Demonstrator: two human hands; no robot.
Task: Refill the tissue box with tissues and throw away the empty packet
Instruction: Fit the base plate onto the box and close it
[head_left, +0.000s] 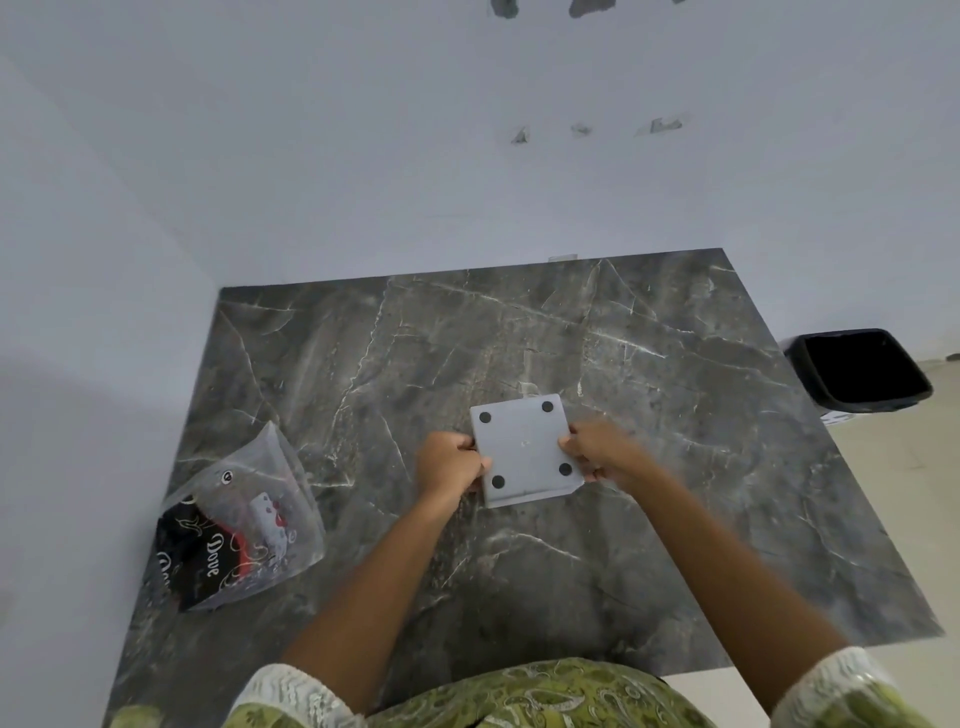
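A square grey tissue box (524, 449) lies upside down in the middle of the dark marble table (701, 467), its flat base with four black round feet facing up. My left hand (451, 465) grips its left edge and my right hand (597, 451) grips its right edge, fingers curled around the sides. A clear plastic tissue packet (241, 525) with black and red print lies at the table's left side, apart from both hands. It looks crumpled; whether tissues remain inside is unclear.
A black waste bin (862, 369) stands on the floor beyond the table's right edge. White walls close off the far and left sides of the table. Pale floor shows to the right.
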